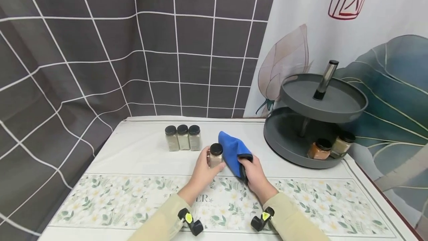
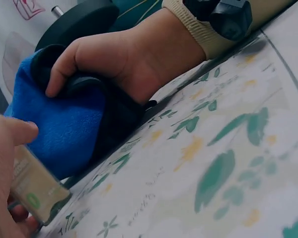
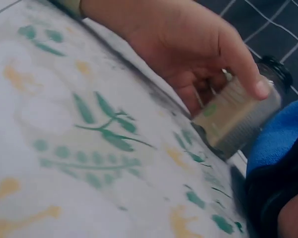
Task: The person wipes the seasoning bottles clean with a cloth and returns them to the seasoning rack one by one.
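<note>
In the head view my left hand grips a square spice jar with a black lid, thumb on its near side. The jar is tilted in the right wrist view, its pale contents and a label with a green mark showing. My right hand holds a blue cloth with black edging, bunched in its fingers. The cloth lies close beside the jar's right side; whether the two touch I cannot tell. In the left wrist view the right fingers are curled over the cloth's dark edge.
Three black-lidded jars stand in a row behind and left of my hands. At the right stands a grey two-tier round tray. Its lower tier holds an orange-filled jar and a pale-filled jar. A floral runner crosses the white table.
</note>
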